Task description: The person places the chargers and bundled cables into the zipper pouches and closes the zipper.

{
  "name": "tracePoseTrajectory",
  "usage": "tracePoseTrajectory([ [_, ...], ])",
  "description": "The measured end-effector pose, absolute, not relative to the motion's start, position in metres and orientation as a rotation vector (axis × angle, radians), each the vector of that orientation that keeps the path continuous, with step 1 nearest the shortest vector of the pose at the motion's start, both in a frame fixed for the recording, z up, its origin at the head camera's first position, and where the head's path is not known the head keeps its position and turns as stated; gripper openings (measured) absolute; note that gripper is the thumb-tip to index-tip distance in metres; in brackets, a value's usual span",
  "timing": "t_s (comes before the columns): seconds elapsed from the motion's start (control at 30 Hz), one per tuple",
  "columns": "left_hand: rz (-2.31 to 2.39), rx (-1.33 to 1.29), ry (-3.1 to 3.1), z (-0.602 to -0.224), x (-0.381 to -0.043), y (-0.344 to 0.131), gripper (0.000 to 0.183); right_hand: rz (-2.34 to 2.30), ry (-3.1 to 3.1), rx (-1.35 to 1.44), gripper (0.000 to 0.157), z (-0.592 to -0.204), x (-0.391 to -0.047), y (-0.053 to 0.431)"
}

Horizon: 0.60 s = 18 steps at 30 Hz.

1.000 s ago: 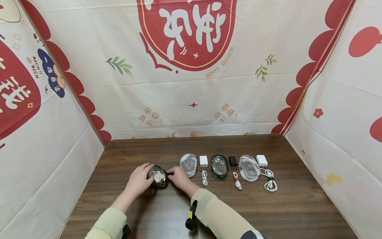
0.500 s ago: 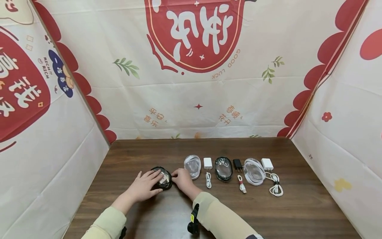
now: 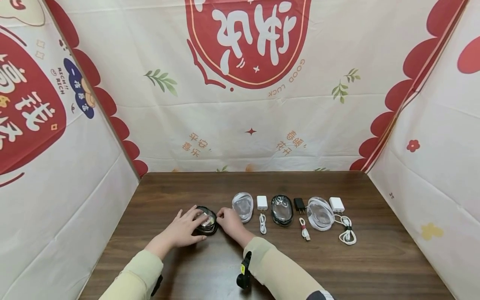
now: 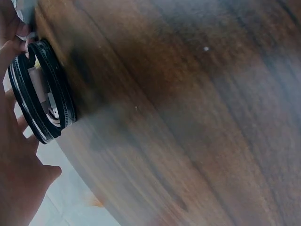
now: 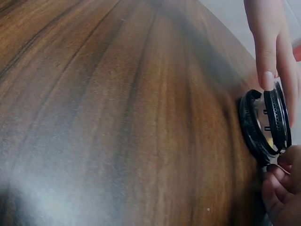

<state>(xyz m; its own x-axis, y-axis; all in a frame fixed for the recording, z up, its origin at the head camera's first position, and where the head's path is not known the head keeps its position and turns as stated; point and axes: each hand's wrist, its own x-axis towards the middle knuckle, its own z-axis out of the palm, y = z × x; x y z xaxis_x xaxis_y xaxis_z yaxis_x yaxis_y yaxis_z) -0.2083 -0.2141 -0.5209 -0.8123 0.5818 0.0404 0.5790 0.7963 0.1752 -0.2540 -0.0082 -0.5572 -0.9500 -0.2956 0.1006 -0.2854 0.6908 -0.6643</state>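
Note:
A small oval zip pouch [image 3: 210, 225] with a black rim and clear top lies at the table's left-centre. Its lid stands partly unzipped in the left wrist view, where a white charger [image 4: 37, 84] and a bit of white cable show inside. My left hand [image 3: 181, 229] rests over the pouch's left side, fingers straight and spread, thumb apart at the near edge. At the pouch's right end, my right hand [image 3: 231, 225] pinches the zipper pull [image 5: 282, 151] between thumb and fingers; the fingers mostly hide the pull.
To the right, in a row, lie a white-rimmed clear pouch [image 3: 243, 207], white charger [image 3: 262, 203] with bundled cable [image 3: 263, 224], black-rimmed pouch [image 3: 282, 210], black charger [image 3: 299, 204] with cable [image 3: 304, 229], another white-rimmed pouch [image 3: 320, 213], and white charger [image 3: 336, 204] with coiled cable [image 3: 348, 236].
My left hand has shifted from gripping the pouch's left side to lying spread across its top. My right hand stays at the pouch's right end. The head view has turned slightly left.

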Motion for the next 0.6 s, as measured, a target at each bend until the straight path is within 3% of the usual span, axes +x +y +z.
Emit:
tracePoseTrajectory([
  [0.6, 0.267, 0.953, 2.89, -0.5246, -0.2064, -0.2216, 0.068, -1.198, 2.767, -0.473, 0.009, -0.5468, -0.2601, -0.0077],
])
